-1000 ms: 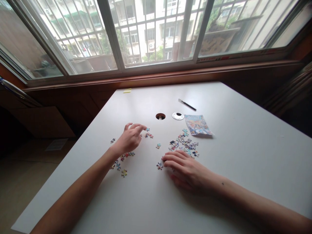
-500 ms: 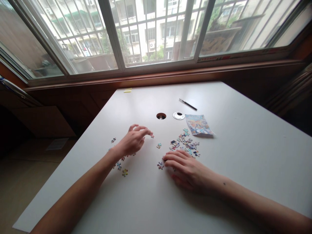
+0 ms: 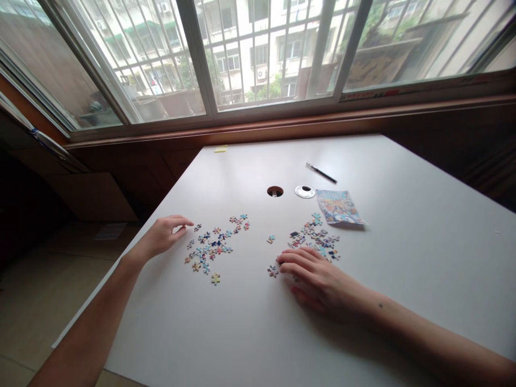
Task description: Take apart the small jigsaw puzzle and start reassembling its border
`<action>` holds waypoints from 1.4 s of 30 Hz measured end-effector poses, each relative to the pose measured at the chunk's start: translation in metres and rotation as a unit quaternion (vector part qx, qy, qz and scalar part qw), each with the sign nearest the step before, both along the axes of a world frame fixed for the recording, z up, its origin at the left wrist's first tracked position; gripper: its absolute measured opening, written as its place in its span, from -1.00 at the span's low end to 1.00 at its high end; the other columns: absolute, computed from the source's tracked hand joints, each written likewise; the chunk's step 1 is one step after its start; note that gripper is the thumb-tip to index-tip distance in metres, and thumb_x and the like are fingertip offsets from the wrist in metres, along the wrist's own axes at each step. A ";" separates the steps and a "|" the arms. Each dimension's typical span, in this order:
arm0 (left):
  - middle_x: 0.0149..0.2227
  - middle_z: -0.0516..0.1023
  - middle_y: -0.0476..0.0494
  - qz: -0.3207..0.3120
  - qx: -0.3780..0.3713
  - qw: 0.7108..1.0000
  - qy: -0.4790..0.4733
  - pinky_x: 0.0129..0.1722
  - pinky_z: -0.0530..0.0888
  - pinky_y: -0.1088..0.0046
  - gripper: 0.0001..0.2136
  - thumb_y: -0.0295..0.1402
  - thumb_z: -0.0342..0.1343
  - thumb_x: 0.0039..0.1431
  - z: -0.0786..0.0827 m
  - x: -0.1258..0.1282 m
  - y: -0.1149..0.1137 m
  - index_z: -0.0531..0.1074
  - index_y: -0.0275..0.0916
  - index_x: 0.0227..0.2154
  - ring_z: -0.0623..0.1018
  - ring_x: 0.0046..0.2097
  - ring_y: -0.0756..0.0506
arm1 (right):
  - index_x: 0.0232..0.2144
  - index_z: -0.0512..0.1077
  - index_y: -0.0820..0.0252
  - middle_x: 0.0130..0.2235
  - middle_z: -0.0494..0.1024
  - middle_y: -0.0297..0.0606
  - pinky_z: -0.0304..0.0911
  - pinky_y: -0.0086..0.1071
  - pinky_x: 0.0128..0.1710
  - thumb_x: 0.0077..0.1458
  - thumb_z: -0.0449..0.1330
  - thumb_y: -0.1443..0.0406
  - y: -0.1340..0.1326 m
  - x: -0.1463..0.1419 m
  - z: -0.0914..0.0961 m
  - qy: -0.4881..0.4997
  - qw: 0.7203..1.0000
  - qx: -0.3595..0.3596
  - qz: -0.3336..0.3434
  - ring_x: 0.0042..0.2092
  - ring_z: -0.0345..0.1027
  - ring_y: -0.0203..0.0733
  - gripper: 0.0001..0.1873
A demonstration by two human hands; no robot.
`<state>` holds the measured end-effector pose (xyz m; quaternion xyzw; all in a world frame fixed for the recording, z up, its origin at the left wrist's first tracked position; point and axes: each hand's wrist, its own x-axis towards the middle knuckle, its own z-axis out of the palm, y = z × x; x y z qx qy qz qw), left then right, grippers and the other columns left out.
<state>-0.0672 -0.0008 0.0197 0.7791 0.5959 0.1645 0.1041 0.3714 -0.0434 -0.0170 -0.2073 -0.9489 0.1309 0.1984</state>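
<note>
My left hand (image 3: 166,235) is at the left of the table, fingers stretched forward and thumb apart. Its index fingertip is close beside a single dark-and-white jigsaw piece (image 3: 197,227); whether they touch I cannot tell. To its right lies a loose spread of jigsaw pieces (image 3: 209,248), with a yellow piece (image 3: 215,278) nearest me. My right hand (image 3: 316,275) rests palm down, fingers extended, over the near edge of a second pile of pieces (image 3: 316,234), hiding some of it. Just left of its fingertips sits one piece (image 3: 273,271). A teal-and-yellow piece (image 3: 271,238) lies between the piles.
A printed picture sheet (image 3: 341,207) lies behind the right pile, with a black pen (image 3: 321,173) beyond it. A round metal cover (image 3: 305,192) sits beside a cable hole (image 3: 275,192) in the white table (image 3: 250,333). Yellow tape (image 3: 220,149) marks the far edge, below a barred window.
My left hand has moved left, from the top of the left spread to its left side, uncovering those pieces. My right hand stays in place. The view has shifted slightly left.
</note>
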 end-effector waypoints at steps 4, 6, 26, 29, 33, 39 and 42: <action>-0.07 0.55 -0.16 0.000 -0.013 1.000 -0.009 -0.11 0.51 0.37 -0.63 -0.09 -0.03 0.31 -0.014 0.007 -0.002 0.58 -0.16 -0.09 0.56 -0.13 -0.15 | 0.03 0.31 0.18 0.09 0.43 -0.06 0.16 -0.09 0.16 0.16 0.08 0.37 0.001 0.001 -0.002 -0.004 1.000 0.004 0.002 0.14 0.27 -0.02 -0.64; -0.05 0.52 -0.18 -0.031 -0.040 0.999 0.009 -0.01 0.47 0.33 -0.61 -0.07 -0.06 0.33 -0.012 0.011 0.001 0.56 -0.12 -0.02 0.54 -0.07 -0.16 | 0.04 0.31 0.17 0.10 0.42 -0.06 0.16 -0.09 0.17 0.17 0.08 0.37 0.001 0.001 -0.004 -0.007 1.000 0.009 0.000 0.16 0.26 -0.01 -0.63; 0.33 0.19 -0.19 -0.077 -0.135 0.987 -0.035 0.31 0.24 0.14 -0.31 0.05 0.20 0.13 -0.004 -0.015 -0.015 0.20 -0.02 0.28 0.22 0.33 -0.26 | 0.05 0.33 0.15 0.11 0.46 -0.07 0.21 -0.11 0.17 0.17 0.10 0.37 0.002 0.001 -0.008 0.016 1.000 0.025 -0.004 0.17 0.30 -0.04 -0.63; 0.32 0.23 -0.16 -0.061 -0.151 0.984 -0.066 0.29 0.28 0.22 -0.37 0.02 0.13 0.21 -0.004 -0.016 -0.020 0.16 -0.02 0.29 0.27 0.32 -0.20 | 0.05 0.33 0.16 0.11 0.46 -0.07 0.20 -0.11 0.18 0.16 0.10 0.38 0.002 0.002 -0.008 0.015 0.999 0.029 -0.004 0.18 0.30 -0.03 -0.62; 0.30 0.26 -0.15 -0.056 -0.130 0.989 -0.046 0.29 0.28 0.23 -0.38 0.03 0.12 0.21 -0.007 -0.008 -0.022 0.18 -0.04 0.28 0.29 0.30 -0.21 | 0.05 0.31 0.17 0.12 0.44 -0.07 0.17 -0.11 0.19 0.17 0.11 0.39 0.003 0.002 -0.010 0.000 1.000 0.031 -0.001 0.19 0.27 -0.04 -0.62; 0.28 0.27 -0.22 -0.035 -0.065 0.997 0.012 0.29 0.22 0.08 -0.35 0.09 0.11 0.19 -0.012 0.010 -0.023 0.21 -0.08 0.26 0.24 0.30 -0.30 | 0.06 0.32 0.14 0.12 0.45 -0.08 0.20 -0.13 0.16 0.16 0.11 0.38 0.003 0.002 -0.009 0.009 0.999 0.034 -0.005 0.18 0.29 -0.03 -0.61; 0.38 0.07 -0.22 -0.078 -0.110 0.990 0.043 0.31 0.14 -0.02 -0.12 0.13 0.27 -0.01 -0.009 0.012 -0.026 0.08 0.01 0.33 0.10 0.36 -0.38 | 0.06 0.32 0.13 0.11 0.46 -0.08 0.23 -0.14 0.14 0.17 0.12 0.37 0.003 0.002 -0.008 0.011 0.999 0.032 -0.009 0.18 0.30 -0.03 -0.61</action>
